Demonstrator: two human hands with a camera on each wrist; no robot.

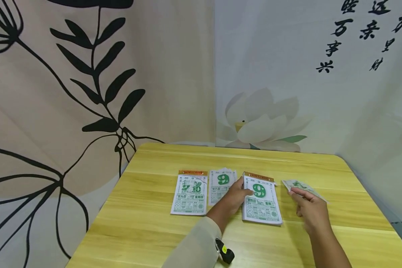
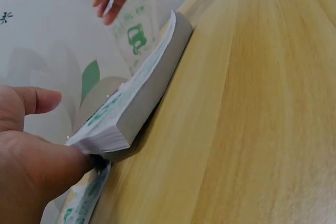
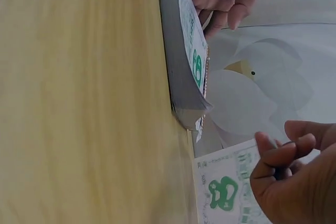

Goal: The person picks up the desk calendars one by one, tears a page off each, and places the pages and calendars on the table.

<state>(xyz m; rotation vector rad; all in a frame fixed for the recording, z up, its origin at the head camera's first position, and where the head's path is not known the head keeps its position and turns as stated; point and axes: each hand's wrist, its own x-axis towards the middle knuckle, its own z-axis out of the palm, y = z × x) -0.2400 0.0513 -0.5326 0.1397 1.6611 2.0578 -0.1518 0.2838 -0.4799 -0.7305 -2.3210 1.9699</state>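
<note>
A thick tear-off calendar pad (image 1: 261,203) with a large green 9 lies on the table, its brown-and-gold binding strip at the far end. My left hand (image 1: 233,197) holds this pad along its left edge, and the side of its page block (image 2: 157,82) shows in the left wrist view. To the pad's right, my right hand (image 1: 311,212) pinches a loose calendar sheet (image 1: 299,185) printed in green. That sheet (image 3: 223,187) is apart from the pad and tilted; the fingers cover part of it.
Left of the held pad lie loose sheets (image 1: 217,182) with a green 9, partly behind my left hand. A second calendar pad (image 1: 190,195) is beside them. The yellow wood-grain table (image 1: 137,238) has its far edge against printed curtains (image 1: 181,74).
</note>
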